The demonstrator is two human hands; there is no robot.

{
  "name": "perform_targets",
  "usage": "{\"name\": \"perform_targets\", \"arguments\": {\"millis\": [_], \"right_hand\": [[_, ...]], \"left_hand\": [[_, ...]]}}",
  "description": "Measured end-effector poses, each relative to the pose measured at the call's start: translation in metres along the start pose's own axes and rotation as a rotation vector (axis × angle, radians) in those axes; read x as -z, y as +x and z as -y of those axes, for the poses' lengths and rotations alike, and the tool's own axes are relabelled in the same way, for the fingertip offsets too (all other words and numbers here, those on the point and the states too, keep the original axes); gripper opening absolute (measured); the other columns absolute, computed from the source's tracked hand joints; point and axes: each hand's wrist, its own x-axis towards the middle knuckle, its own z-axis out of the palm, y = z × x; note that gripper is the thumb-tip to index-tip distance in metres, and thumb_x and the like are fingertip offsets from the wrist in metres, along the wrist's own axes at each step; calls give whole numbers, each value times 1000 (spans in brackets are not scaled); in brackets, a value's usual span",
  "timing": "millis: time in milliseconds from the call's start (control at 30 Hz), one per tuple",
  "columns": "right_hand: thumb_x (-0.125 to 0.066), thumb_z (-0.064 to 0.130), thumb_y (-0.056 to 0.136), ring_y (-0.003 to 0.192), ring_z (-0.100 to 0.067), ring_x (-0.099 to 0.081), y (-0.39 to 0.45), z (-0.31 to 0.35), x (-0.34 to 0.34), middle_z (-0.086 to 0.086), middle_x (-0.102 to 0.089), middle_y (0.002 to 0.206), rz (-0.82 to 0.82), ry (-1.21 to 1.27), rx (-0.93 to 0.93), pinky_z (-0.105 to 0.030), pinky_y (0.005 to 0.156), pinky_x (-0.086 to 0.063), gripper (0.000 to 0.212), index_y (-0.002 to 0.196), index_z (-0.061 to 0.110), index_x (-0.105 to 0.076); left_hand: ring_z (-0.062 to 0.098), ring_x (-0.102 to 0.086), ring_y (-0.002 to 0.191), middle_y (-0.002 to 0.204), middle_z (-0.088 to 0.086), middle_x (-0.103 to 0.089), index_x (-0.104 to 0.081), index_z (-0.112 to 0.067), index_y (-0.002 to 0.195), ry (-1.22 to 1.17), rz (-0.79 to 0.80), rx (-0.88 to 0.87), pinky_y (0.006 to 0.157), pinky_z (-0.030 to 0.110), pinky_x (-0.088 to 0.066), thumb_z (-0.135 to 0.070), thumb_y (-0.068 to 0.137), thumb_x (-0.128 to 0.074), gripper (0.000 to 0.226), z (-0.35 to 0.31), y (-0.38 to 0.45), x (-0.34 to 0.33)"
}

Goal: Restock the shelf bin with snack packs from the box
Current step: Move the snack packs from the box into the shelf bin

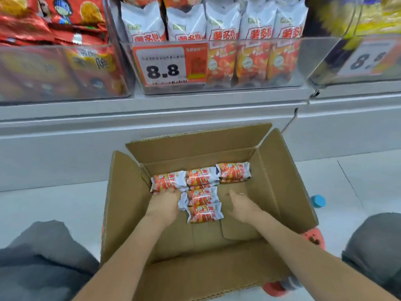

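Observation:
An open cardboard box (277, 174) stands on the floor below the shelf. Several red-and-white snack packs (202, 196) lie inside it, along the far wall and in a short column down the middle. My left hand (163, 204) is down in the box with its fingers curled on the far-left pack (168, 181). My right hand (243, 206) hovers over the bare box floor right of the column, fingers relaxed and holding nothing. Above, the clear shelf bin (217, 83) with an 8.8 price tag holds upright packs of the same snack (221, 25).
Neighbouring clear bins hold red packs (54, 29) on the left and yellow packs (358, 16) on the right. A blue bottle cap (318, 201) shows right of the box. My grey-clad knees (43, 257) flank the box on the white tiled floor.

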Motion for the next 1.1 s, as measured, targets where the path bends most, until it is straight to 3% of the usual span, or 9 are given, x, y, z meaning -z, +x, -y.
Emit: {"name": "perform_targets", "arguments": {"millis": [200, 333, 400, 467, 600, 733, 900, 1000, 1100], "right_hand": [[-68, 21, 86, 124, -26, -47, 41, 7, -36, -8, -49, 132, 101, 439, -207, -30, 93, -41, 58, 134, 11, -37], [-70, 39, 81, 104, -24, -63, 71, 15, -61, -9, -59, 126, 109, 946, -618, -36, 80, -55, 67, 135, 8, -45], [-82, 56, 57, 98, -25, -64, 107, -6, -107, -9, -61, 122, 64, 1078, -717, -34, 62, -52, 97, 133, 11, -42], [-83, 72, 17, 112, -30, -56, 114, -3, -125, -7, -53, 130, 43, 1128, -893, -46, 77, -52, 142, 139, 18, -33], [-71, 53, 77, 125, -36, -43, 83, 37, -108, -10, -37, 143, 45, 1480, -973, -54, 76, -50, 87, 143, 15, -30], [-66, 46, 85, 117, -30, -53, 80, 48, -102, -12, -52, 132, 90, 1645, -878, -42, 86, -49, 57, 126, 11, -48], [-69, 33, 85, 86, -23, -59, 74, 43, -93, -12, -61, 117, 56, 1746, -833, -39, 80, -47, 58, 132, 7, -47], [-70, 35, 83, 107, -24, -58, 58, 42, -95, -8, -57, 128, 45, 1702, -760, -40, 82, -48, 61, 133, 11, -44], [-71, 40, 81, 95, -19, -59, 34, 36, -83, -8, -61, 121, 71, 1640, -682, -36, 71, -51, 54, 125, 17, -49]], "left_hand": [[21, -37, 129, 138, 2, -42, -38, -17, 137, -21, -19, 82, 103, 33, -35, -11, 88, -55, 52, 3, 28, -48], [20, -36, 130, 141, 3, -39, -33, -17, 140, 20, 6, 49, 104, 35, -34, -5, 87, -55, 59, 5, 47, -66], [21, -36, 130, 141, 3, -39, -30, -17, 142, 33, 12, 53, 105, 36, -31, -3, 87, -54, 61, 6, 52, -74], [21, -34, 131, 141, 3, -38, -29, -18, 142, 38, 3, 57, 106, 36, -30, -4, 88, -54, 62, 5, 54, -81], [23, -32, 128, 139, 4, -35, -36, -17, 138, 49, 33, 50, 104, 36, -32, -11, 86, -62, 58, 3, 53, -89], [25, -34, 129, 138, 7, -38, -38, -17, 136, 14, 80, 49, 105, 38, -33, -22, 87, -63, 55, 4, 50, -91], [27, -51, 119, 129, 6, -53, -39, -20, 129, -108, 99, 38, 96, 38, -40, -34, 86, -61, 51, 8, 39, -90], [26, -56, 110, 122, 5, -56, -44, -19, 122, -243, 67, 84, 87, 35, -44, -43, 80, -65, 53, 10, 31, -80], [21, -62, 97, 113, 1, -62, -54, -21, 116, -505, 57, 134, 79, 33, -52, -46, 71, -74, 56, 10, 24, -62]]}}
